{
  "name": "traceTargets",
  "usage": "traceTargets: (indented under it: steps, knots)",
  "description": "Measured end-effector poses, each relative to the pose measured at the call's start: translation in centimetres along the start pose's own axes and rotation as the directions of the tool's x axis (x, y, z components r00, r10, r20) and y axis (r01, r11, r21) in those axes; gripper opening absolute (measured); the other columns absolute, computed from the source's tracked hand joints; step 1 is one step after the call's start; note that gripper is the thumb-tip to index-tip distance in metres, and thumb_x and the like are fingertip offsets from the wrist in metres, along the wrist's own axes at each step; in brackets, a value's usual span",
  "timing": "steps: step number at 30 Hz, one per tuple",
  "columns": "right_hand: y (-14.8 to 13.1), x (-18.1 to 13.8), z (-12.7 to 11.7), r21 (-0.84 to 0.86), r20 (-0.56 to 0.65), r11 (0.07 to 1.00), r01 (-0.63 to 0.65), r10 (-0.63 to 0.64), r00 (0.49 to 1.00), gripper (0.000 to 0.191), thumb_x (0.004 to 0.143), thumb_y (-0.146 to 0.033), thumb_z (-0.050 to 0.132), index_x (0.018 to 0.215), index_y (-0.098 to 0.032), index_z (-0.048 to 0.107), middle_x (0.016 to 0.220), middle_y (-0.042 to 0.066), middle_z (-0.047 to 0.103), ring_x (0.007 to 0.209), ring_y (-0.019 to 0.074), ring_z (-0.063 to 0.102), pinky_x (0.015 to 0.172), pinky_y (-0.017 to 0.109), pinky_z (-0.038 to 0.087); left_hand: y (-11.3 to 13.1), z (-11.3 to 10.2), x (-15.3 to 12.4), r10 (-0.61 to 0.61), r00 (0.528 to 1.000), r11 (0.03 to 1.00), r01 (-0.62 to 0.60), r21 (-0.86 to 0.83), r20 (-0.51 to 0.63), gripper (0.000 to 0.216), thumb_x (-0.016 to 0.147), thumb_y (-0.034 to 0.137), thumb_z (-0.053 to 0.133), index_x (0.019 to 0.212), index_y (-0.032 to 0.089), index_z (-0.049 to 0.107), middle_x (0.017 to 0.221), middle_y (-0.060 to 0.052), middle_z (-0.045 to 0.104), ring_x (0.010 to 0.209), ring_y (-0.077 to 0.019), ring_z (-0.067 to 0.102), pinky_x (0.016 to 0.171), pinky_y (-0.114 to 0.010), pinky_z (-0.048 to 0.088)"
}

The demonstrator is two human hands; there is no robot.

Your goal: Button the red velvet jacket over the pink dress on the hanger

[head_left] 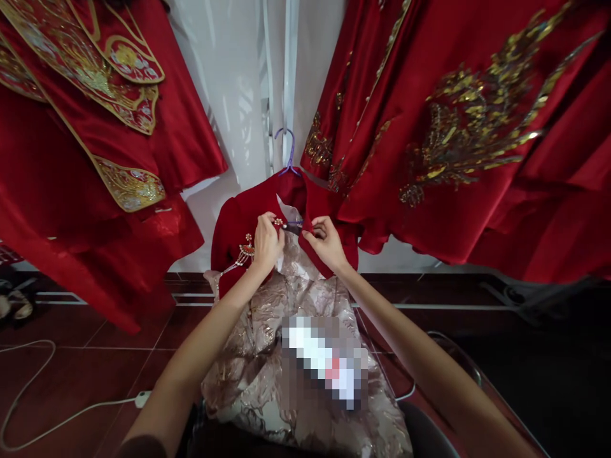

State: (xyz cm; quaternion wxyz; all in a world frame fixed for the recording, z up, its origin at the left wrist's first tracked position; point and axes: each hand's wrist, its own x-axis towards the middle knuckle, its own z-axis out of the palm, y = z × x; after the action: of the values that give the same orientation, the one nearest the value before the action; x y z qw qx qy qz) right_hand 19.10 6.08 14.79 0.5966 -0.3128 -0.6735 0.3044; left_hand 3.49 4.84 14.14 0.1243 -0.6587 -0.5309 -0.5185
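Note:
A short red jacket [233, 222] hangs on a purple hanger [290, 156] in front of me, its front edges parted. My left hand [268, 240] is closed on the left front edge, beside a jewelled ornament [279, 222] at the neck. With its fingers pinched, my right hand [325, 242] grips the opposite front edge near the collar. A beaded brooch [245, 251] with dangling strands is on the jacket left of my left hand. Below the jacket, a shiny beige patterned dress [248, 369] spreads toward my lap.
Red gowns with gold embroidery hang at the left [176, 108] and right [382, 172]. A pixelated bright patch [324, 362] covers something lying on the dress. A white cable [86, 407] with a plug end runs over the dark red tiled floor [124, 362]. White rack bars [191, 299] run low behind.

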Motion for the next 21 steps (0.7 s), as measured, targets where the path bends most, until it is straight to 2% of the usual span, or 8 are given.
traceTargets:
  steps: [3,9,14,21]
  knots:
    - [-0.4,0.6,-0.2,0.039,0.109,0.999,-0.015,0.011,0.994,0.024,0.07,-0.023,0.06,0.091,-0.021,0.05,0.089,0.001,0.058,0.081,0.0129,0.059,0.08,0.029,0.048,-1.0,-0.7,0.6,0.033,0.997,0.999,-0.031,-0.022,0.068,0.025,0.076,0.008,0.047,0.098,0.018,0.043,0.097,-0.008,0.051,0.092,-0.0212,0.053,0.082,-0.036,0.045]
    - [-1.1,0.9,0.8,0.02,0.189,1.0,-0.016,0.012,0.982,0.024,0.074,-0.029,0.06,0.096,-0.018,0.059,0.096,0.005,0.064,0.088,0.0158,0.062,0.085,0.033,0.049,-0.1,-2.4,0.0,0.049,0.998,0.988,-0.043,-0.148,0.04,0.019,0.077,0.013,0.053,0.091,0.021,0.044,0.092,-0.003,0.055,0.087,-0.016,0.056,0.08,-0.03,0.045]
    - [-1.8,1.0,1.4,0.007,0.169,1.0,0.008,-0.009,0.986,0.026,0.076,-0.033,0.061,0.096,-0.018,0.06,0.095,0.006,0.066,0.086,0.0159,0.064,0.079,0.032,0.052,0.5,-2.7,0.6,0.049,0.996,0.992,-0.041,-0.121,0.069,0.016,0.074,0.013,0.057,0.083,0.021,0.046,0.086,-0.001,0.054,0.082,-0.0153,0.055,0.077,-0.029,0.045]
    - [-2.3,1.0,2.2,-0.072,0.098,0.995,0.065,-0.058,0.994,0.021,0.078,-0.03,0.059,0.094,-0.018,0.064,0.094,0.005,0.068,0.081,0.0153,0.065,0.076,0.029,0.054,0.5,-3.3,1.3,0.09,0.982,0.993,-0.076,-0.09,0.165,0.014,0.074,0.012,0.055,0.084,0.02,0.05,0.091,-0.002,0.052,0.082,-0.0153,0.053,0.075,-0.029,0.044]
